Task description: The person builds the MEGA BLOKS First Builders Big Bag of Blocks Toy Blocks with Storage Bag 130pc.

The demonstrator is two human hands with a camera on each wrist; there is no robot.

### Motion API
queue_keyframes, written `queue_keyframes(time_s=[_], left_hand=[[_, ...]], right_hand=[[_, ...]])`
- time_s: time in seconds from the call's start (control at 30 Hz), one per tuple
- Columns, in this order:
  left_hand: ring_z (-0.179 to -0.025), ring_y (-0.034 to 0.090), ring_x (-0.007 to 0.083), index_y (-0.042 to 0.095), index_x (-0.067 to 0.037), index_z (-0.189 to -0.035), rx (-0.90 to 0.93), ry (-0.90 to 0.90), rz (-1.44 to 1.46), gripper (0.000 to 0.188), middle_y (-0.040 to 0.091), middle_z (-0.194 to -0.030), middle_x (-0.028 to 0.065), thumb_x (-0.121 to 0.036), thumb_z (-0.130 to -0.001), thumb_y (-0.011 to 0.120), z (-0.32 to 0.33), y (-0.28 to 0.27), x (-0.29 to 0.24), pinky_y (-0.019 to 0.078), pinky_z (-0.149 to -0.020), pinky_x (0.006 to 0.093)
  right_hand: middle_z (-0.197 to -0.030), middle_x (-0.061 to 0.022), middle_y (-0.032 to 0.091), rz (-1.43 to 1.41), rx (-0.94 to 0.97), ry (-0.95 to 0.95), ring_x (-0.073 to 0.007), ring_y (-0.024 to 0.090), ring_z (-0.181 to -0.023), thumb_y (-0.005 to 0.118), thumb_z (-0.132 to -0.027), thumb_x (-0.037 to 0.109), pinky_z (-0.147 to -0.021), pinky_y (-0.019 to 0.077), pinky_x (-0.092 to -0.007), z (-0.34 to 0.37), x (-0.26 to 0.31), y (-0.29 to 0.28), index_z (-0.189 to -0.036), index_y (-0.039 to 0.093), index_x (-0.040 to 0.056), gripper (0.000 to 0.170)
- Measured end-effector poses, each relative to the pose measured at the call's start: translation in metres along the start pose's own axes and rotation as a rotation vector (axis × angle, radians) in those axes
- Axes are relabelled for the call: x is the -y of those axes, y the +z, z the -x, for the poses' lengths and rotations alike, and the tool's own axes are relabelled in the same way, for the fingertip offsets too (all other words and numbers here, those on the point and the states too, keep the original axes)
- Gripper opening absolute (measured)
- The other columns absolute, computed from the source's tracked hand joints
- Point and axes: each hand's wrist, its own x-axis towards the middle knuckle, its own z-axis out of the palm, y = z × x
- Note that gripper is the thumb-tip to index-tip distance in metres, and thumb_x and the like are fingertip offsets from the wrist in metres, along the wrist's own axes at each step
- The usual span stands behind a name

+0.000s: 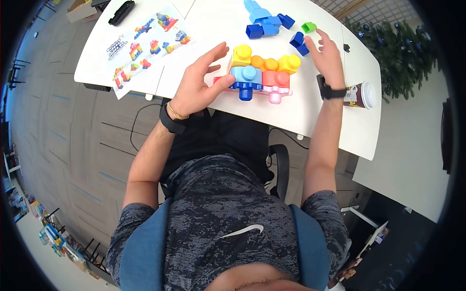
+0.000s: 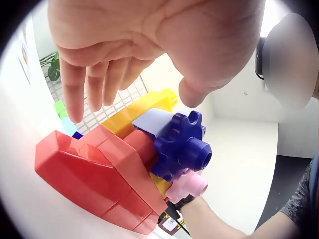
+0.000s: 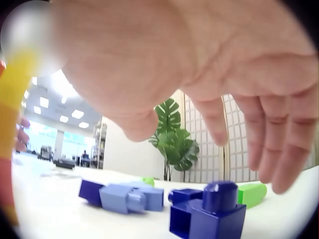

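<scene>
A toy build of big building blocks stands near the table's front edge. It has a light blue block (image 1: 246, 73), yellow blocks (image 1: 241, 56), a coral block (image 1: 275, 78), a dark blue gear (image 2: 182, 147), a pink gear (image 2: 187, 184) and a red base piece (image 2: 99, 174). My left hand (image 1: 201, 80) is spread at the build's left side, its thumb tip close to the light blue block. Over loose dark blue blocks (image 3: 214, 214) hovers my right hand (image 1: 327, 56), fingers reaching towards a green block (image 1: 308, 27). Neither hand holds anything.
Joined light and dark blue blocks (image 1: 264, 22) lie at the back. A printed sheet (image 1: 145, 48) with pictured builds covers the table's left, with a black case (image 1: 122, 13) beyond it. A paper cup (image 1: 361, 95) lies beside the right wrist, near the table's right edge.
</scene>
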Motion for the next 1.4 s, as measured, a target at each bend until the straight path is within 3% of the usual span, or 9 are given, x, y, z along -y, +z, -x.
queue_keyframes(time_s=[0.17, 0.33, 0.5, 0.63, 0.77, 0.97, 1.23, 1.3, 1.4], left_hand=[[-0.128, 0.065, 0.0309, 0.055, -0.001, -0.147, -0.126, 0.086, -0.096, 0.064, 0.065, -0.140, 0.0197, -0.023, -0.093, 0.081, 0.012, -0.001, -0.014, 0.0576, -0.102, 0.0425], [-0.123, 0.067, 0.0262, 0.063, 0.000, -0.138, -0.208, 0.135, -0.111, 0.049, 0.066, -0.136, 0.0174, -0.013, -0.093, 0.078, 0.022, -0.009, -0.027, 0.0590, -0.099, 0.0393], [-0.110, 0.070, 0.0190, 0.068, 0.003, -0.127, -0.285, 0.198, -0.097, 0.033, 0.071, -0.125, 0.0155, -0.004, -0.095, 0.073, 0.029, -0.014, -0.038, 0.0588, -0.093, 0.0339], [-0.078, 0.071, 0.0096, 0.073, 0.003, -0.111, -0.134, 0.028, 0.165, 0.014, 0.075, -0.089, 0.0069, -0.004, -0.101, 0.067, 0.040, -0.010, -0.055, 0.0546, -0.067, 0.0218], [-0.085, 0.074, 0.0097, 0.074, 0.003, -0.117, 0.358, -0.327, 0.533, 0.021, 0.078, -0.097, 0.0094, -0.011, -0.106, 0.063, 0.041, -0.010, -0.075, 0.0575, -0.065, 0.0212], [-0.107, 0.070, 0.0130, 0.047, 0.000, -0.155, 0.415, -0.375, 0.666, 0.051, 0.070, -0.130, 0.0115, -0.014, -0.107, 0.063, 0.040, 0.031, -0.096, 0.0619, -0.080, 0.0263], [-0.094, 0.069, 0.0075, 0.055, 0.000, -0.147, 0.350, -0.341, 0.713, 0.049, 0.072, -0.112, 0.0053, -0.015, -0.103, 0.071, 0.058, 0.031, -0.081, 0.0594, -0.074, 0.0219], [-0.119, 0.065, 0.0136, 0.052, 0.004, -0.149, 0.356, -0.431, 0.650, 0.052, 0.066, -0.136, 0.0121, -0.002, -0.101, 0.070, 0.055, 0.020, -0.086, 0.0568, -0.101, 0.0303], [-0.124, 0.064, 0.0154, 0.052, 0.004, -0.149, 0.287, -0.330, 0.649, 0.050, 0.067, -0.136, 0.0119, 0.002, -0.101, 0.066, 0.042, 0.002, -0.099, 0.0523, -0.107, 0.0320]], right_hand=[[-0.123, -0.0303, 0.067, 0.446, 0.180, 0.108, -0.0433, 0.070, -0.111, 0.064, -0.091, 0.071, -0.094, 0.0574, -0.0481, -0.024, -0.009, 0.044, -0.142, 0.065, 0.0126, 0.078], [-0.121, -0.0273, 0.069, 0.463, 0.198, 0.070, -0.0415, 0.071, -0.109, 0.077, -0.089, 0.049, -0.092, 0.0580, -0.0471, -0.024, -0.020, 0.055, -0.129, 0.070, 0.0098, 0.057], [-0.090, -0.0125, 0.074, 0.146, 0.192, 0.109, -0.0210, 0.071, -0.071, 0.084, -0.090, 0.035, -0.063, 0.0579, -0.0348, -0.006, -0.027, 0.036, -0.117, 0.071, 0.0066, 0.042], [-0.097, -0.0123, 0.071, -0.183, 0.041, 0.159, -0.0154, 0.068, -0.071, 0.084, -0.089, 0.029, -0.055, 0.0566, -0.0292, 0.046, 0.022, -0.006, -0.121, 0.072, 0.0065, 0.041], [-0.107, -0.0093, 0.069, -0.437, -0.008, 0.081, -0.0142, 0.066, -0.085, 0.083, -0.086, 0.011, -0.064, 0.0583, -0.0285, 0.109, 0.075, -0.044, -0.122, 0.072, 0.0044, 0.038], [-0.114, -0.0129, 0.065, -0.234, 0.255, -0.426, -0.0252, 0.069, -0.093, 0.092, -0.072, 0.012, -0.079, 0.0593, -0.0372, 0.161, 0.150, -0.057, -0.122, 0.075, 0.0097, 0.053], [-0.113, -0.0118, 0.062, -0.261, 0.406, -0.475, -0.0255, 0.069, -0.098, 0.094, -0.071, 0.019, -0.082, 0.0594, -0.0370, 0.171, 0.155, -0.031, -0.128, 0.073, 0.0112, 0.061], [-0.113, -0.0116, 0.062, -0.280, 0.459, -0.462, -0.0269, 0.069, -0.102, 0.093, -0.072, 0.020, -0.087, 0.0589, -0.0381, 0.164, 0.157, -0.035, -0.131, 0.072, 0.0115, 0.064], [-0.113, -0.0113, 0.063, -0.383, 0.496, -0.458, -0.0334, 0.063, -0.118, 0.089, -0.076, 0.013, -0.100, 0.0532, -0.0404, 0.146, 0.161, -0.051, -0.144, 0.061, 0.0081, 0.074]])
